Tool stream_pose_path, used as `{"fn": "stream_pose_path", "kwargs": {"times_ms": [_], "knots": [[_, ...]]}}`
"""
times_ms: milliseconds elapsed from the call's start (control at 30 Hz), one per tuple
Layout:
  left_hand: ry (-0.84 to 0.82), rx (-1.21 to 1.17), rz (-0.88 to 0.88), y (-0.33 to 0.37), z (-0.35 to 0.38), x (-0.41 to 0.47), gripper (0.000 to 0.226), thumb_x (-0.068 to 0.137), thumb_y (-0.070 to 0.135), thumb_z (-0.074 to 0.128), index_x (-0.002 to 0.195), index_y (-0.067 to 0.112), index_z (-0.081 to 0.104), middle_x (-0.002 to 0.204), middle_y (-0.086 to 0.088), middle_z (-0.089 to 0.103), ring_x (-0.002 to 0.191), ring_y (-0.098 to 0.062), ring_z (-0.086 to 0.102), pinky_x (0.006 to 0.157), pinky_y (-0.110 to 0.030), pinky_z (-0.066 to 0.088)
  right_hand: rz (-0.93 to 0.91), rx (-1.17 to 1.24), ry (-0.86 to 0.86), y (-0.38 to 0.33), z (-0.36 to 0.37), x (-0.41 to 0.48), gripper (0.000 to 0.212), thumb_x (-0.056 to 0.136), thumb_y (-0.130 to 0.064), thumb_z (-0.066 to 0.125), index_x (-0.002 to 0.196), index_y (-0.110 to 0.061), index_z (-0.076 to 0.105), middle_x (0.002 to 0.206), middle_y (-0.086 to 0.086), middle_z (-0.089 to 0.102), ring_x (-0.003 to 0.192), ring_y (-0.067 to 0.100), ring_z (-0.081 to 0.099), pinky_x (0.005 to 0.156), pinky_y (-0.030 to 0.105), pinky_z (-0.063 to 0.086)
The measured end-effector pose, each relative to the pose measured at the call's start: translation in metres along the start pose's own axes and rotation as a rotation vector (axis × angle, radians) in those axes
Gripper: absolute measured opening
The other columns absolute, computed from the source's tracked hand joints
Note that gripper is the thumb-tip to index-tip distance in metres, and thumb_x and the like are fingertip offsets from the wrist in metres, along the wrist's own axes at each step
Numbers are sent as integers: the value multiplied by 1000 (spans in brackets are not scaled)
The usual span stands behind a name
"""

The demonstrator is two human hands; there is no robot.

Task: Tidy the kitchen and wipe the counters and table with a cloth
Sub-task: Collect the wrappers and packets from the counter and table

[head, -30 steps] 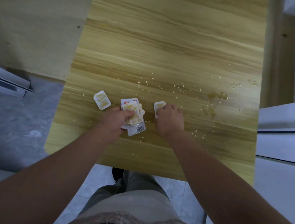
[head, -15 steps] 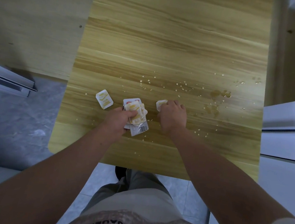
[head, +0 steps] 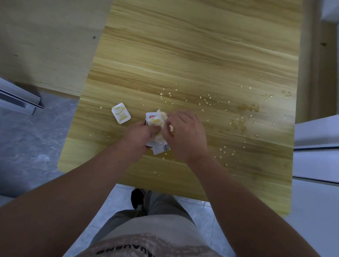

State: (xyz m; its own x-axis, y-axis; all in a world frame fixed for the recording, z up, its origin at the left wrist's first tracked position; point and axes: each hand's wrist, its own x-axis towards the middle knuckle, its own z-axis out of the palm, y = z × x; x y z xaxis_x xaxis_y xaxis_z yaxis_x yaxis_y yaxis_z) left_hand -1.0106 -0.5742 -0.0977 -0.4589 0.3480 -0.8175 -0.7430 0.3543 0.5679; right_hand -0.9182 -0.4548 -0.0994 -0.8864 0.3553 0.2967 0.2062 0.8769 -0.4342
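**A:** What are the hands doing?

**B:** The left hand (head: 142, 133) is gripping the stack (head: 157, 121) of sachets, fingers curled round it, just over the table (head: 191, 49). The right hand (head: 186, 135) is pinching a sachet (head: 171, 128) and tucking it against the stack's right side.

**A:** What's lying around it?

**B:** A loose sachet (head: 121, 113) is lying just left of the stack. Crumbs (head: 205, 99) are scattering beyond it and to its right, and a spill (head: 248, 109) is sitting well to its right. No cloth is showing.

**A:** What's worrying you?

**B:** The stack is looking fanned and uneven. If the left grip is slackening during the tuck, sachets could be sliding out. A wrist dragging rightward could be smearing crumbs into the spill.
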Motion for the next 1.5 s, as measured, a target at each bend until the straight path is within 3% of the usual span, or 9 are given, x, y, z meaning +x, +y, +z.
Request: {"fn": "stream_pose_path", "kwargs": {"times_ms": [133, 267, 400, 500, 733, 867, 1000, 1233, 1500], "knots": [[42, 26, 1, 0, -4, -9, 31, 70, 6, 59, 98, 15, 68, 95, -10, 68, 82, -27, 61, 69, -34, 44, -139, -10, -123, -16, 4, -8, 14, 80, -22, 54, 74, -13, 61, 82, 2, 67, 83, 28, 62, 74, 36, 41], [84, -90, -5, -2, -15, -12, 25, 94, 2, 45, 95, 18, 65, 87, -5, 67, 73, -20, 61, 61, -29, 46, -147, 4, -181, -28, 8, -7, 14, 82, -23, 53, 76, -13, 60, 80, 3, 65, 82, 28, 59, 74, 39, 44], [59, -312, -56, -7, -36, -10, 30, 101, 37, 52, 114, 15, 67, 107, -4, 74, 92, -20, 69, 76, -34, 52, -149, 17, -238, -39, 19, -1, 18, 88, -25, 52, 80, -14, 64, 85, 1, 68, 89, 26, 62, 80, 38, 45], [40, -303, -51, -8, -53, -10, 32, 98, 28, 56, 126, 16, 65, 114, -4, 72, 88, -16, 69, 62, -27, 53, -164, 114, -239, -49, 30, 4, 18, 89, -25, 55, 85, -16, 71, 90, -2, 72, 96, 22, 65, 85, 37, 48], [214, -340, -30, -7, -90, -11, 31, 98, 13, 57, 128, 6, 62, 118, -16, 69, 106, -33, 67, 72, -38, 57, 156, 314, -220, -69, 52, 30, 25, 93, -31, 54, 83, -16, 71, 78, 0, 69, 76, 22, 60, 71, 35, 49], [310, -359, -19, -9, -118, -13, 31, 97, 14, 58, 126, 5, 63, 117, -16, 70, 109, -36, 66, 92, -48, 52, 240, 96, -427, -73, 78, 57, 18, 92, -28, 54, 88, -20, 70, 87, 3, 67, 84, 27, 61, 70, 35, 50], [320, -432, 4, -10, -139, -22, 25, 100, 11, 53, 122, 4, 62, 114, -15, 70, 99, -31, 69, 70, -35, 60, 87, -162, -622, -78, 101, 77, 20, 91, -31, 57, 103, -17, 68, 105, 5, 65, 102, 28, 59, 80, 33, 43], [366, -497, -8, -18, -161, -27, 27, 99, 12, 55, 124, 7, 63, 114, -12, 72, 101, -28, 70, 69, -33, 56, 274, -375, -690, -87, 125, 90, 51, 93, -43, 55, 132, -11, 51, 135, 9, 54, 127, 30, 45, 98, 40, 36], [352, -471, -9, -17, -167, -24, 26, 98, 12, 57, 123, 7, 64, 114, -12, 72, 104, -31, 69, 82, -41, 58, 401, -306, -723, -84, 131, 93, 37, 82, -23, 65, 117, -14, 57, 124, 7, 60, 122, 28, 50, 97, 39, 40]]}}
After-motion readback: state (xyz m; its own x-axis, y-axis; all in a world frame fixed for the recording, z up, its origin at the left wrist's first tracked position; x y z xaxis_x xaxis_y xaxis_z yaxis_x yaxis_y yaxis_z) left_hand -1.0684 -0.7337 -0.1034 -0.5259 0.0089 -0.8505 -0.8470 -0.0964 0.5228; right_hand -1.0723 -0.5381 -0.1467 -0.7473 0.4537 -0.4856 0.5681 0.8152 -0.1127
